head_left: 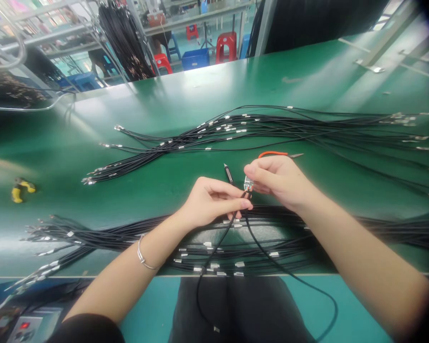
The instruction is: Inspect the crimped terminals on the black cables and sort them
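My left hand [216, 200] pinches two black cables [248, 220] just below a small metal connector [248, 184]. Thumb and fingers of my right hand [271, 176] close on the connector's right side. Small coloured wire ends show at its lower edge. From my hands the cables loop down past the table's front edge over my lap. A dark pen-like tool [228, 173] lies just behind my left fingertips. Scissors with an orange handle [272, 153] lie behind my right hand.
One bundle of black cables [186, 138] with silvery ends spans the green table [186, 88]; another bundle [128, 234] lies under my forearms. Yellow-handled pliers [22, 189] rest at the left. Beyond stand metal racks, red stools [226, 46] and a blue bin [195, 59].
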A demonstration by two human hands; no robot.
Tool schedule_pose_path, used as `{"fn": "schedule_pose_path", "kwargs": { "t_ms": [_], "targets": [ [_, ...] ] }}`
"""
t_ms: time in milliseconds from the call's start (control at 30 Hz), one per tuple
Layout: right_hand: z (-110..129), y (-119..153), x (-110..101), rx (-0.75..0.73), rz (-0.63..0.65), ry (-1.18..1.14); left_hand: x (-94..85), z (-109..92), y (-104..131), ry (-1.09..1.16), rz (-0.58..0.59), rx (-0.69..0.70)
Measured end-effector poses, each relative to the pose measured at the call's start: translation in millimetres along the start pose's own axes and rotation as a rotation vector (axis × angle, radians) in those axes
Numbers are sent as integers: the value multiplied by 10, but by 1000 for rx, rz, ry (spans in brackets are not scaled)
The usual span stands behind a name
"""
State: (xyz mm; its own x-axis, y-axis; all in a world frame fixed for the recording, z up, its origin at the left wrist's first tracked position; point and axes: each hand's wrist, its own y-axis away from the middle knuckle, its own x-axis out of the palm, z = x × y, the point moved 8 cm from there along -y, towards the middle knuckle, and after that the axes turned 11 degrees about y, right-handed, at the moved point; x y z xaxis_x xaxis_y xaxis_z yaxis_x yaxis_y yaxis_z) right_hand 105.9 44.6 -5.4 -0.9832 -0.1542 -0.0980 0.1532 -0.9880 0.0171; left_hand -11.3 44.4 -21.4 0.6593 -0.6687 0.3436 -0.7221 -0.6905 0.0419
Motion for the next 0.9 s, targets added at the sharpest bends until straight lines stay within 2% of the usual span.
{"fn": "schedule_pose_path", "kwargs": {
  "t_ms": [267,400,667,900],
  "targets": [
    [72,22,-52,-54,-73,112,-15,-4,-4,4,-22,26],
    [83,24,-47,-67,-69,131,-16,-17,2,-3,-15,37],
    [204,35,-43,-128,-125,325,-27,49,-5,9,-43,-6],
    [85,9,-30,-24,-70,213,-17,65,-7,45,-21,-35]
  ]
}}
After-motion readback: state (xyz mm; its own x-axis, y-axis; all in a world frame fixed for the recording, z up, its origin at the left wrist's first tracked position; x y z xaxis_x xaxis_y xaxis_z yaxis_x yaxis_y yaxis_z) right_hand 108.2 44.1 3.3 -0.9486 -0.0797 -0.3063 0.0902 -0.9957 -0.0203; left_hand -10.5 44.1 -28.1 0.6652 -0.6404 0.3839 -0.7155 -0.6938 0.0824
